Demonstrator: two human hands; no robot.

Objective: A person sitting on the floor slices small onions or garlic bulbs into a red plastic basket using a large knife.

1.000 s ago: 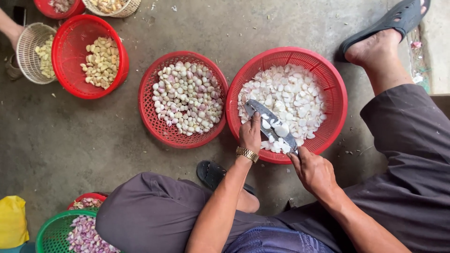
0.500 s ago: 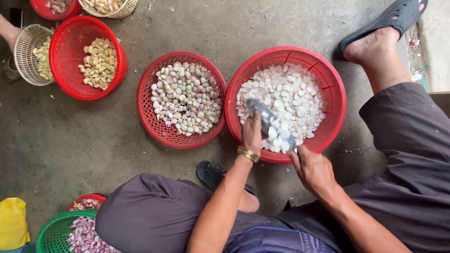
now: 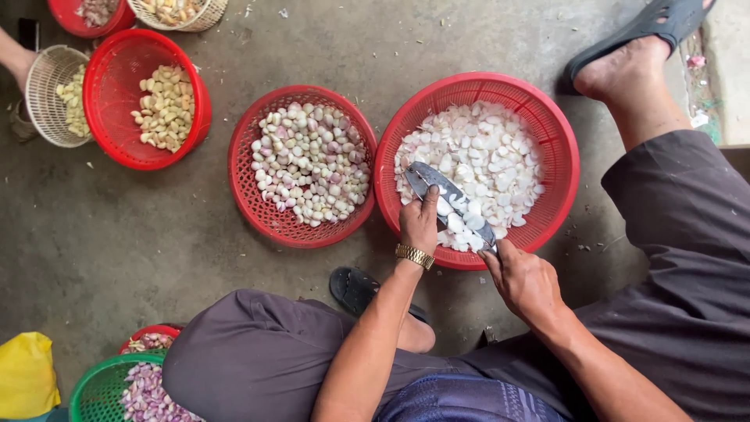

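Bottom of the frame is mostly knees and grey trousers, with a green basket (image 3: 98, 387) of purple shallots in the lower left corner on the floor (image 3: 117, 258). Just above centre, the right hand (image 3: 525, 280) has its grip closed round the handle of a knife (image 3: 451, 202), blade flat and loaded with white garlic slices. The left hand (image 3: 419, 221), gold watch (image 3: 414, 255) on the wrist, presses its fingers on the blade near the tip, grip not wrapped round it. The knife sits over the near edge of the red basket (image 3: 558, 168) full of slices. Left of that, touching it, a second red basket (image 3: 248, 205) of peeled cloves. Upper left, more baskets (image 3: 105, 133) of yellowish cloves. Upper right, a sandalled foot (image 3: 625, 66).
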